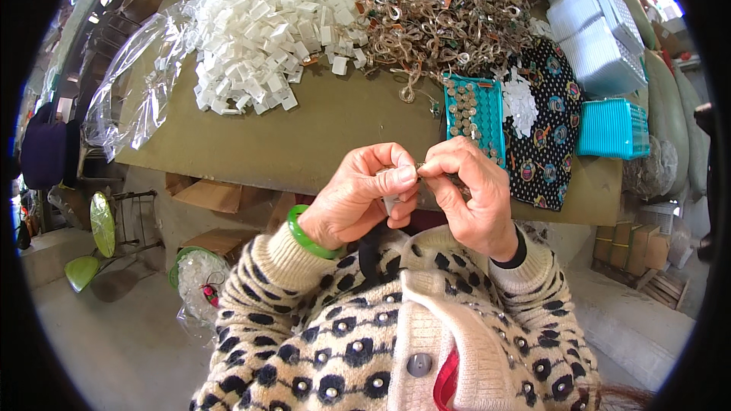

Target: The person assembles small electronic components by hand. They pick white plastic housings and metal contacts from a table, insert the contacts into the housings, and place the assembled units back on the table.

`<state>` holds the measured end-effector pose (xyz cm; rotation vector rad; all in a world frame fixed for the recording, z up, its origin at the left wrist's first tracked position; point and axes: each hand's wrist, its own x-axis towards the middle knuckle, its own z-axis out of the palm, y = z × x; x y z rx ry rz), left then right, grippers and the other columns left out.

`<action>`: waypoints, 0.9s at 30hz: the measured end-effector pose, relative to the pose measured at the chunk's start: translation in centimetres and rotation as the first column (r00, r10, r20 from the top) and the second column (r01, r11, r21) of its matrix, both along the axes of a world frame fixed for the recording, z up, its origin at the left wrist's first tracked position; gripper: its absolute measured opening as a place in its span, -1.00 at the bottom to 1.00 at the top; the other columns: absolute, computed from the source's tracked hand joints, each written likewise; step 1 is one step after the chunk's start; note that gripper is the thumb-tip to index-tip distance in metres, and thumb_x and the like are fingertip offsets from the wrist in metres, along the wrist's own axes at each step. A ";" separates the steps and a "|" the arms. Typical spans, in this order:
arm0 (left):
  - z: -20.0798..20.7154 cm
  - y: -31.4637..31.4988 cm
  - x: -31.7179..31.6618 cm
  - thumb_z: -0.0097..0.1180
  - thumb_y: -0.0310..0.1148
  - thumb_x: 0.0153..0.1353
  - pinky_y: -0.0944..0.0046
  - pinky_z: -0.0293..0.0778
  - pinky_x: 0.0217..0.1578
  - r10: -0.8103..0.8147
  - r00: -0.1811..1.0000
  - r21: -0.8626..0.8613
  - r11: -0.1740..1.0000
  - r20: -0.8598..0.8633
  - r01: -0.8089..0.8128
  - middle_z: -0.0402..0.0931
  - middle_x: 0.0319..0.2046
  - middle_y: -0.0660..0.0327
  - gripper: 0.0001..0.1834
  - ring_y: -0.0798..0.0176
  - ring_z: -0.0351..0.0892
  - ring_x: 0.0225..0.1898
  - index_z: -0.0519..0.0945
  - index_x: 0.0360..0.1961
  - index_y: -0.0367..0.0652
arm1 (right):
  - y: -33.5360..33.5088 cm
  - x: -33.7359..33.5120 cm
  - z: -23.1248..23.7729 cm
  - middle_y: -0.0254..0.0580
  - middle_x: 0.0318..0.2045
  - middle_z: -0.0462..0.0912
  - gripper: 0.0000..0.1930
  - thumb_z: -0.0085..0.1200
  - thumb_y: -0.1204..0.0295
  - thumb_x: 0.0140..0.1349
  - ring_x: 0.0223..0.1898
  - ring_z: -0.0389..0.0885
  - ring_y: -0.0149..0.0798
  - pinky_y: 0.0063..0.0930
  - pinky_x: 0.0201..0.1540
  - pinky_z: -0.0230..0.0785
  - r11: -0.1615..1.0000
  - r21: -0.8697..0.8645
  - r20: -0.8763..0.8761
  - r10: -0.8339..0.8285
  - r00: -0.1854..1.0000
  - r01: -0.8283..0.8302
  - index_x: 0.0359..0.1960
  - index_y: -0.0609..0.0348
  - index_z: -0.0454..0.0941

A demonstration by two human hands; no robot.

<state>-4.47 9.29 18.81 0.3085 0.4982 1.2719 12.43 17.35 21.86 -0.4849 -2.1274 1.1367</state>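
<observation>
Close together above the table's near edge, my left hand [354,194] and my right hand [476,202] meet at the fingertips. Both are closed in a pinch on something tiny that their fingers mostly cover. A pale bit shows beneath the left fingers, too small to name. Just beyond my right hand lies a teal tray [493,110] with round cells, several holding small round metallic pieces [462,106]. White flat pieces [520,103] rest beside it on a black patterned cloth [552,95].
A heap of small white plastic blocks [266,27] covers the table's far left, next to a heap of looped wired parts [449,11]. Stacked white trays [598,30] and teal trays [613,129] stand at right. Clear plastic film [141,80] hangs over the left edge; a bag-lined bucket [202,278] sits below.
</observation>
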 end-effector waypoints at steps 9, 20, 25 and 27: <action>-0.3 6.3 -6.9 0.29 -0.33 0.11 0.07 0.46 -0.29 0.299 -0.646 0.471 0.876 -0.703 -0.107 0.54 -0.37 0.08 -0.76 -0.03 0.57 -0.31 0.59 -0.26 -0.24 | -0.8 0.2 -1.2 -0.38 -0.44 0.50 -0.90 0.00 0.50 0.40 -0.50 0.31 -0.64 -0.76 -0.49 0.14 0.726 -0.687 -0.061 -0.019 0.998 -0.028 -0.12 0.20 0.39; -0.9 6.0 -8.7 0.23 -0.50 0.07 0.23 0.46 -0.39 0.314 -0.462 0.413 0.902 -0.829 -0.127 0.60 -0.46 0.16 -0.73 0.21 0.61 -0.39 0.58 -0.16 -0.24 | 0.4 0.6 -0.9 -0.33 -0.37 0.54 -0.88 0.08 0.54 0.32 -0.44 0.42 -0.60 -0.73 -0.40 0.30 0.534 -0.838 -0.130 -0.001 0.991 -0.109 -0.17 0.27 0.44; 1.8 4.4 -8.9 0.21 -0.52 0.18 0.43 0.47 -0.47 0.183 0.641 -0.054 0.942 -0.746 -0.332 0.61 -0.37 0.18 -0.74 0.31 0.62 -0.41 0.56 -0.09 -0.35 | 1.4 -0.2 -0.5 -0.24 -0.43 0.58 -0.91 0.07 0.56 0.30 -0.56 0.38 -0.52 -0.66 -0.56 0.19 0.480 -0.871 -0.167 -0.097 0.981 -0.101 -0.20 0.28 0.49; 2.0 3.9 -8.3 0.18 -0.54 0.21 0.38 0.51 -0.45 0.214 0.845 -0.098 0.950 -0.490 -0.297 0.62 -0.33 0.16 -0.73 0.29 0.64 -0.38 0.56 -0.05 -0.34 | 1.7 -0.6 -0.2 -0.24 -0.43 0.59 -0.91 0.10 0.54 0.30 -0.58 0.38 -0.54 -0.67 -0.58 0.19 0.480 -0.872 -0.172 -0.120 0.978 -0.095 -0.22 0.27 0.49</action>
